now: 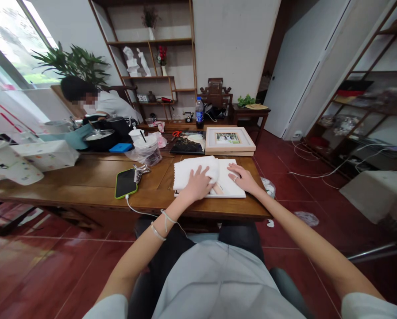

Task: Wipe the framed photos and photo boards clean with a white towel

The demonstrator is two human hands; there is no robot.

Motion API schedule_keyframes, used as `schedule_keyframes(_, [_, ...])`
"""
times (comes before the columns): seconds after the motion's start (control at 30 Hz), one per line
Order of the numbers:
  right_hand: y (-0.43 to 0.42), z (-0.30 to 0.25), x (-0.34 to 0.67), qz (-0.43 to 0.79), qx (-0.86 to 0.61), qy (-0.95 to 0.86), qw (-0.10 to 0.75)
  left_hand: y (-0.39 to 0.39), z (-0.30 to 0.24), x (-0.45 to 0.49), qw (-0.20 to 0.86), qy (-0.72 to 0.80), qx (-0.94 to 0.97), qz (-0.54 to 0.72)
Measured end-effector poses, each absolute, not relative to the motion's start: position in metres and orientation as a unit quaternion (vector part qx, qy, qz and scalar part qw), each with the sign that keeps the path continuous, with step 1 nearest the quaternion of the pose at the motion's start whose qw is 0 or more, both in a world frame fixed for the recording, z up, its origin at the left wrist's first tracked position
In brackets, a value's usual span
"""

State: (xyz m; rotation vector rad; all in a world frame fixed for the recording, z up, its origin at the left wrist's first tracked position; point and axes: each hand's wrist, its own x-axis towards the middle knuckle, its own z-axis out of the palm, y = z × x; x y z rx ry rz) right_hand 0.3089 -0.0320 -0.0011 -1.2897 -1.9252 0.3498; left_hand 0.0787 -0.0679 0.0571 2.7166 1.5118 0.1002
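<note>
A flat white frame or board (231, 188) lies at the near edge of the wooden table (85, 186). A folded white cloth (188, 173) covers its left part. My left hand (198, 185) presses on the cloth, fingers spread and bent over its right edge. My right hand (243, 177) lies flat on the bare white surface to the right, fingers apart, a ring on one finger. Neither hand grips anything.
A green-cased phone (125, 182) on a cable lies left of the cloth. Behind are a framed picture (229, 140), a dark tray (188, 144), a water bottle (199, 113), cups, a bag and pots. Another person (95, 102) sits at the far left. Cables cross the red floor at right.
</note>
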Motion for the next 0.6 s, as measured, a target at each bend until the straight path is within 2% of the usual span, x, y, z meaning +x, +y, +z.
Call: schedule_keyframes(0.6, [-0.035, 0.001, 0.308, 0.141, -0.532, -0.718, 0.426, -0.05, 0.047, 0.079, 0.006, 0.51, 0.858, 0.055])
